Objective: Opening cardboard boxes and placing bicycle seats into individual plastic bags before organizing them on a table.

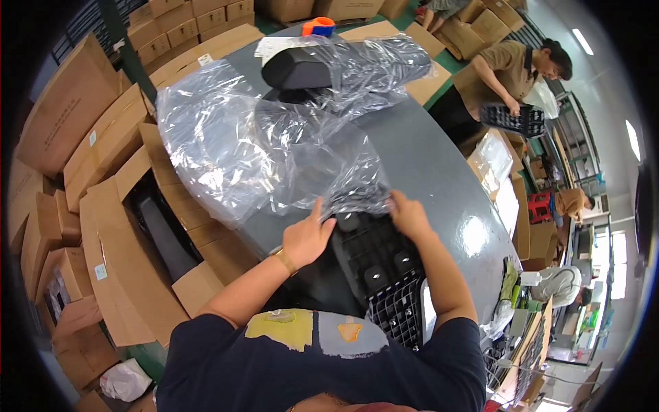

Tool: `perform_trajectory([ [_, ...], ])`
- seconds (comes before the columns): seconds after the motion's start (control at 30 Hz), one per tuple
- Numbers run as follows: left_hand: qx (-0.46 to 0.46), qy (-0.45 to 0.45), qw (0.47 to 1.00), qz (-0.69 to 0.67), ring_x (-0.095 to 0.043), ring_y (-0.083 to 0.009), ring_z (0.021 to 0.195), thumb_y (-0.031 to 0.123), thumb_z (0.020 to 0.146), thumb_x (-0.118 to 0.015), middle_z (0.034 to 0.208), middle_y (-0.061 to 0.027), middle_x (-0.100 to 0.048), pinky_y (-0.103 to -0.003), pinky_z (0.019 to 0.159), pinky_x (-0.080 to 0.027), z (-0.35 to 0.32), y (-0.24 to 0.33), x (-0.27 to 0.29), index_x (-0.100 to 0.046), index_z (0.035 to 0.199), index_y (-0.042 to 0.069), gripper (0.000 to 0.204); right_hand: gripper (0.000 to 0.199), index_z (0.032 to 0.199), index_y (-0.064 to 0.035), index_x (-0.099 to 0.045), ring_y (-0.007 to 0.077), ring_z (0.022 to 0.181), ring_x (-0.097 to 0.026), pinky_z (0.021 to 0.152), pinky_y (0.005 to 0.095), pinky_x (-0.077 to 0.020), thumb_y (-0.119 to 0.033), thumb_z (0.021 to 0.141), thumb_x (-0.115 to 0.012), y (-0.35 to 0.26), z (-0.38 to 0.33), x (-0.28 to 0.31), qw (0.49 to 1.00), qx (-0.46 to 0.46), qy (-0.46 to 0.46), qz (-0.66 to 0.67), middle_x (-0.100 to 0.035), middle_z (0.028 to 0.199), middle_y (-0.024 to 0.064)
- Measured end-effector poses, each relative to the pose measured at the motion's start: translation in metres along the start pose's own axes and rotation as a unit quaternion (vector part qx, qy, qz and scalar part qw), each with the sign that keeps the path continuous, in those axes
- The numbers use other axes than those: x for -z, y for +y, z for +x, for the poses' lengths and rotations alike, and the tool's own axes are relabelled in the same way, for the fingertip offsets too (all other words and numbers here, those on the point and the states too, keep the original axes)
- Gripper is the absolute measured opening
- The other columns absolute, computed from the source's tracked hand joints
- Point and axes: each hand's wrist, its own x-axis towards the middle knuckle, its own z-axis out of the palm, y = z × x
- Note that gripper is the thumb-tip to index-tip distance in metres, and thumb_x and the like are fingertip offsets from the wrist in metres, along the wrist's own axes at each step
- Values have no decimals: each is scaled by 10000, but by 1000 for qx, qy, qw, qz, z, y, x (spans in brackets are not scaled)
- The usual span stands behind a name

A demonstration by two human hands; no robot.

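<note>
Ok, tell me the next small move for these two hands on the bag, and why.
Probably draw the clear plastic bag further over the black ribbed plastic part. Left hand and right hand both pinch the bag's open edge at the part's far end, and most of the part lies uncovered.

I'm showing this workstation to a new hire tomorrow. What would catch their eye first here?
Probably the big crumpled clear plastic bag spread over the grey table, with both hands, left hand and right hand, at its near edge over a black ribbed plastic part. Next, the open cardboard boxes stacked along the left, and an orange tape dispenser at the far end.
</note>
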Motion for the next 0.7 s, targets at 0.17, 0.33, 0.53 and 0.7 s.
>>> perform_trajectory([
  [0.17, -84, -55, 995, 25, -622, -353, 745, 380, 949, -392, 849, -176, -637, -480, 633, -473, 93, 106, -14, -438, 1329, 152, 445, 388, 992, -20, -628, 449, 915, -584, 818, 495, -458, -347, 913, -434, 88, 16, 76, 966, -202, 145, -78, -632, 929, 253],
  [0.33, -244, 96, 959, -112, -545, -309, 874, 289, 925, -490, 950, -135, -546, -419, 753, -455, 138, 113, -112, -597, 1174, 143, 308, 581, 920, 33, -651, 463, 1000, -557, 836, 476, -437, -478, 949, -376, 175, -45, 35, 895, -380, 212, 101, -610, 966, 305],
  [0.53, -389, 124, 903, -132, -494, -268, 818, 146, 836, -611, 838, -79, -499, -380, 748, -423, 50, 119, -116, -652, 1041, 114, 211, 523, 930, 92, -588, 148, 730, -422, 682, 346, -412, -401, 968, -419, 121, -186, -49, 789, -409, 334, 314, -502, 698, 90],
  [0.7, -423, -21, 900, -98, -521, -269, 787, 170, 852, -584, 789, -58, -530, -382, 754, -427, -18, 110, -98, -638, 979, 104, 154, 499, 1061, 70, -582, 270, 907, -601, 838, 367, -452, -400, 935, -473, 45, -320, -66, 845, -442, 21, 299, -644, 965, 201],
])
